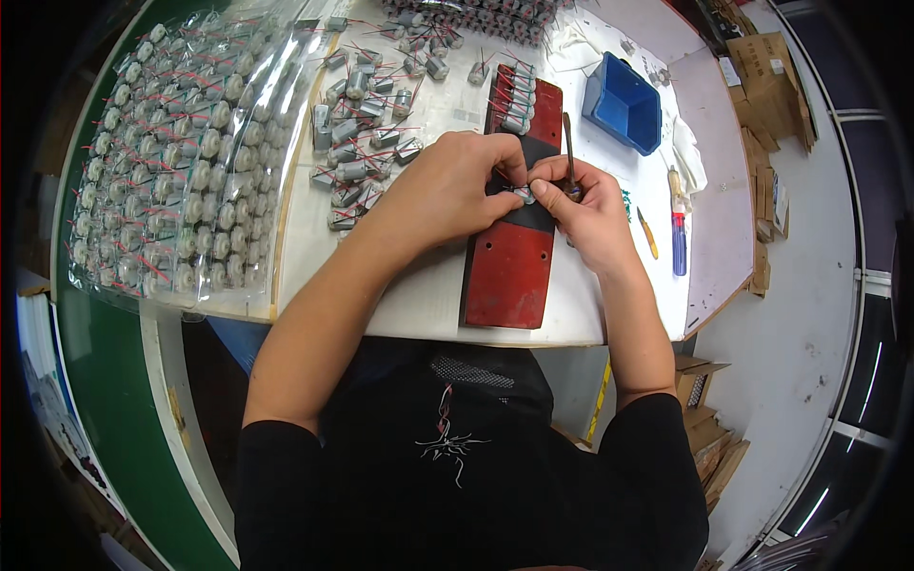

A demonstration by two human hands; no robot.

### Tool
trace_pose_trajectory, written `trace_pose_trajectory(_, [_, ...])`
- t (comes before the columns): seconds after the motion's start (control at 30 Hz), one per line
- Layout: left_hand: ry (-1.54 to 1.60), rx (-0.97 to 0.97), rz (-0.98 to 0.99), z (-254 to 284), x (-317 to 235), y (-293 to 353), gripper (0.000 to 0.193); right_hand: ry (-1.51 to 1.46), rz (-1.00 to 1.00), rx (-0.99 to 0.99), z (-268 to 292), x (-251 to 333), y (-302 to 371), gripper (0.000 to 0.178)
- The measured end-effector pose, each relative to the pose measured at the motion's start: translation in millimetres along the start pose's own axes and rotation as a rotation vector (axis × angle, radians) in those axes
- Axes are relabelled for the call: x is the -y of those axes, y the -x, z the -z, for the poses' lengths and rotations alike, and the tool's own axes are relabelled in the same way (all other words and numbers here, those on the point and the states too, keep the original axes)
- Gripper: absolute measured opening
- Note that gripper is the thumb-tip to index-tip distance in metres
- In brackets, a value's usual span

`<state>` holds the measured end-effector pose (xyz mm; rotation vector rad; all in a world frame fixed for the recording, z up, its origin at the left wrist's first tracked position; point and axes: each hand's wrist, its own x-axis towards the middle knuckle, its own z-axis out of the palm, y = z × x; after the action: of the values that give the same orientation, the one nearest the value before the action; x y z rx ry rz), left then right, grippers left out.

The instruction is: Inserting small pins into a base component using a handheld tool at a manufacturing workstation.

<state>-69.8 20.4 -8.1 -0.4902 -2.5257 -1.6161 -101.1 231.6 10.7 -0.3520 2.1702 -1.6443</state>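
Black shirt [466, 514] nearest, below red-and-black block [507, 276]. Left hand [463, 184] and right hand [588, 214] pinch small part [525, 194], probably a motor, over block's dark middle; it lies between both fingertips, equally near, long axis hidden. Right fingers also grip screwdriver [568, 147].

Worn on head, left of a side-by-side fisheye pair. Looks steeply down past shirt [466, 514] at 6 o'clock onto table [419, 300], with 12 facing ahead. Close over left hand [466, 186] and right hand [595, 214] near dial centre; reaches wide to motors [176, 167] at 10 and cartons [762, 71] at 2. Bends straight edges toward margins.
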Motion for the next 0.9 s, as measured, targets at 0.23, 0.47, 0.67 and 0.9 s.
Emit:
trace_pose_trajectory(0.23, [0.008, 0.027, 0.063, 2.4, -4.5, 1.4, 0.021, 0.049, -0.003, -0.052, -1.9, -0.3, 0.9, 0.018])
trace_pose_trajectory(0.47, [0.016, 0.001, 0.031, 1.4, -2.3, 1.9, 0.020, 0.013, 0.013, 0.020, 4.1, 4.9, 0.1, 0.016])
trace_pose_trajectory(0.67, [0.014, 0.009, 0.044, 1.0, -3.1, 2.1, 0.020, 0.145, -0.072, 0.078, 11.9, 15.3, -2.1, 0.016])
trace_pose_trajectory(0.9, [0.005, 0.014, 0.040, 2.2, -4.4, 1.8, 0.020, 0.429, 0.058, 0.065, 12.6, 17.3, -7.2, 0.012])
